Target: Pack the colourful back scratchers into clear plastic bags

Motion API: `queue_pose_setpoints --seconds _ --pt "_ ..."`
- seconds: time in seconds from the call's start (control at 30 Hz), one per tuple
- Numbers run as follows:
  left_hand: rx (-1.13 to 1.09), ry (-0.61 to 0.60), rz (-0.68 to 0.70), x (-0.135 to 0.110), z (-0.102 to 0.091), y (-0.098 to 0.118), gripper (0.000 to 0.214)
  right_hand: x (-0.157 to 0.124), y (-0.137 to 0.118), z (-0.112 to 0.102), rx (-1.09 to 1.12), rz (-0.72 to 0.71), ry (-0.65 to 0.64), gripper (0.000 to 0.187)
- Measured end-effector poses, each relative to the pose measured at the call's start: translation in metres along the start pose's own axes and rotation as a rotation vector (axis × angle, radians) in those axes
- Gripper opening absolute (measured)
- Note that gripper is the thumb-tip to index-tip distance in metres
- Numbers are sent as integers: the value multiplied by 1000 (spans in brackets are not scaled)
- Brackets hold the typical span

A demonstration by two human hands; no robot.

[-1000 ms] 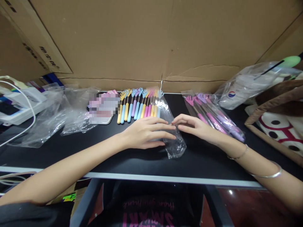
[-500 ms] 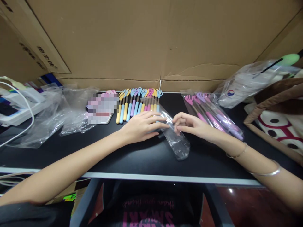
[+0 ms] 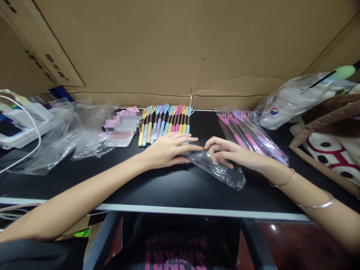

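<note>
A clear plastic bag (image 3: 225, 173), long and narrow, lies slantwise between my two hands. My left hand (image 3: 171, 149) is on its left end, fingers extended over the plastic and thumb beneath, so the grip is partly hidden. Over the bag's upper edge, my right hand (image 3: 225, 152) has bent, separated fingers, with the fingertips touching the film. Behind my left hand stand out several back scratchers (image 3: 159, 123) in a row, with yellow, blue, purple and pink handles and claw-shaped heads. To the right, several pink and purple back scratchers (image 3: 247, 135) lie in clear bags.
Loose clear bags (image 3: 92, 127) and a pinkish packet (image 3: 123, 125) lie at left, near a white power strip (image 3: 25, 127) with a cable. At right are a bagged cup (image 3: 287, 105) and a brown-trimmed cloth bag (image 3: 317, 131). A cardboard wall (image 3: 168, 48) closes off the back.
The plastic bag has swung so its free end points farther right. My right fingers have spread and shifted over it. My left hand stays almost in place.
</note>
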State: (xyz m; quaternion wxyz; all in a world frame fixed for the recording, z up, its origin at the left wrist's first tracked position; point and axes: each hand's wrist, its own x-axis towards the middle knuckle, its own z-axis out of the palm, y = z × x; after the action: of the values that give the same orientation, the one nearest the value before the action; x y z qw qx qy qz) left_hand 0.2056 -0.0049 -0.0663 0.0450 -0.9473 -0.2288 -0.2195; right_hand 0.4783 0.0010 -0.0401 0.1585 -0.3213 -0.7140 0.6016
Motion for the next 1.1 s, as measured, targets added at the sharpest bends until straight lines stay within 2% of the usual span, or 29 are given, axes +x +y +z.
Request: queue_pose_setpoints --seconds 0.17,0.33,0.43,0.63,0.87,1.1 --pt "-53 -83 -49 -1 -3 -1 45 3 3 -4 -4 -20 38 33" --pt "-9 -58 -77 1 -6 -1 44 7 7 -8 -5 -39 161 40" --pt "45 -9 -112 1 -5 -2 39 8 9 -11 34 -21 268 39" --pt "110 108 -192 0 -1 -7 34 6 8 -17 253 -16 449 33" --pt "95 123 -263 0 -1 -7 35 6 9 -22 371 -25 523 28" --pt "73 118 -306 -1 -1 -8 35 6 9 -23 354 -10 571 21"
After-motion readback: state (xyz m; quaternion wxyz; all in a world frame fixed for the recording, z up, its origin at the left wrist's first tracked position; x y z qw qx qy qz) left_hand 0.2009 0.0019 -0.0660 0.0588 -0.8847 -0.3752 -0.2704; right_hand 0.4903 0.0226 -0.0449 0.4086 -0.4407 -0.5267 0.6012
